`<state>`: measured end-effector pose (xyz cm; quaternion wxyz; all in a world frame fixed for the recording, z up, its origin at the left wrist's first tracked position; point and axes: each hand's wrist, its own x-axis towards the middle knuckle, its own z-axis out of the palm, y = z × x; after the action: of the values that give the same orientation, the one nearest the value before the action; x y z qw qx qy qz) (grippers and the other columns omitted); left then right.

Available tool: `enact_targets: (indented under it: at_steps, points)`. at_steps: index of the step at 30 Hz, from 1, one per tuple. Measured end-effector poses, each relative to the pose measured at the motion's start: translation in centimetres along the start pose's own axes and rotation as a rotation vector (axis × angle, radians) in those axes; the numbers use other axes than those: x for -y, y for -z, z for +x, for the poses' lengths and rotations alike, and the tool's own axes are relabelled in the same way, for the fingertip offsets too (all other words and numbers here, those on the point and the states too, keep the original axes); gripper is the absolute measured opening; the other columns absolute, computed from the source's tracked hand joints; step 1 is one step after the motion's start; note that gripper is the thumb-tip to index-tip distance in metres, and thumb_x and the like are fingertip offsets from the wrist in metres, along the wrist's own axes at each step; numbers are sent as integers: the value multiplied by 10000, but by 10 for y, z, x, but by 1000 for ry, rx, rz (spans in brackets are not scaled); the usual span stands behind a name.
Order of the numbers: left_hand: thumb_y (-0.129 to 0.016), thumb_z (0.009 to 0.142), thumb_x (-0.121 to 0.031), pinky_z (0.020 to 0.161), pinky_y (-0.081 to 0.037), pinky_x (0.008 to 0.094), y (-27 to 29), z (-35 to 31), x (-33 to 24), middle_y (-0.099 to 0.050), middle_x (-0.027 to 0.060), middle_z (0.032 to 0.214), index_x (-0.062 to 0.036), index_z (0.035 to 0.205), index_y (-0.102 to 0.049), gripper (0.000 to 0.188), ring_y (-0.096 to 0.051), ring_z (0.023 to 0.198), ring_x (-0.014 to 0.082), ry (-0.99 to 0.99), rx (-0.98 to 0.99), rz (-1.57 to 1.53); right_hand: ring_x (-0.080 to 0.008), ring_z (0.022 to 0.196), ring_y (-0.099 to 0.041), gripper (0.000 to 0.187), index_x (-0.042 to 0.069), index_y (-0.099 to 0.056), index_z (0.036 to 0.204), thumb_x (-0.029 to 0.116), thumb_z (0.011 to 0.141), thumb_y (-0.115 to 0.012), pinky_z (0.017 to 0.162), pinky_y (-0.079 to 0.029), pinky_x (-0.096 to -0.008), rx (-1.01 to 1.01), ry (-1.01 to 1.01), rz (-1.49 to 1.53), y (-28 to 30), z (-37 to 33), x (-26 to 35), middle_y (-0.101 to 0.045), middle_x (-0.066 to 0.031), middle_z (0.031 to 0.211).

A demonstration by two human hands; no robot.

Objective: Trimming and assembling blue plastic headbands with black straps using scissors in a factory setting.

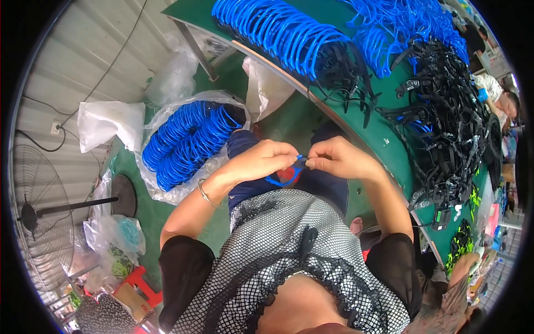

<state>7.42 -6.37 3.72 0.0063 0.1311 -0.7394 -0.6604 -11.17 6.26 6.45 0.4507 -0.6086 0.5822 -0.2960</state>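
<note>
Above my lap, my left hand (pixel 281 155) pinches a short blue tube (pixel 285 179) that curves down below the fingers. Close beside it, my right hand (pixel 334 157) pinches a small black piece (pixel 303 160) where it meets the end of the tube. The fingertips of both hands nearly touch, and they partly cover the join, so I cannot tell whether the two parts are fitted together. On the green table (pixel 356 125) ahead lie a long row of blue tube loops (pixel 272 33) and a big heap of black straps with buckles (pixel 445 128).
A clear plastic bag (pixel 161 192) packed with blue coils (pixel 189 142) stands on the floor at left. Farther left are a standing fan (pixel 41 214) and a white sack (pixel 111 122). A red stool (pixel 142 286) is at lower left. Other people sit along the table at right.
</note>
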Motion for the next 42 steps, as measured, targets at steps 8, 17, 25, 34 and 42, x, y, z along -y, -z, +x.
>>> enact_targets:
  at_steps: [8, 17, 25, 34, 42]
  points:
    - [-660, 792, -210, 506, -416, 251, -11, 2, 17, -575, 38, 596, 22, 787, -623, 235, -523, 562, 69, 76, 71, -68, -196, 584, -577, 153, 14, -645, 767, 164, 787, -619, 550, -433, -326, 99, -17, -139, -5, 7, -1, -601, -124, 633]
    - [-640, 819, -191, 454, -326, 274, -43, -25, 18, -435, 1, 513, 4, 650, -551, 273, -388, 511, 45, -18, 148, -49, -92, 649, -560, 167, -29, -634, 786, 135, 805, -660, 589, -443, -252, 239, 18, 359, -19, -14, -52, -624, -56, 684]
    - [-608, 857, -99, 490, -350, 228, -40, -27, -15, -498, -15, 614, 35, 736, -571, 185, -446, 590, 24, -34, 357, -97, -82, 668, -553, 186, -26, -638, 786, 156, 819, -658, 606, -438, -244, 93, 198, 389, -25, -33, -59, -618, -36, 685]
    - [-648, 817, -152, 554, -428, 237, 6, -1, -79, -589, 46, 704, 22, 869, -635, 181, -533, 656, 65, -225, 321, 239, -109, 751, -564, 155, -9, -616, 893, 106, 798, -660, 671, -446, -262, -60, 80, 268, 10, -96, -40, -626, -48, 800]
    - [-683, 753, -188, 530, -384, 343, 10, 35, -158, -502, 70, 656, -35, 856, -609, 198, -493, 575, 251, -781, 418, 722, -261, 745, -581, 149, -30, -599, 829, 24, 698, -646, 682, -449, -344, -486, 271, -4, 33, -163, -6, -605, -123, 770]
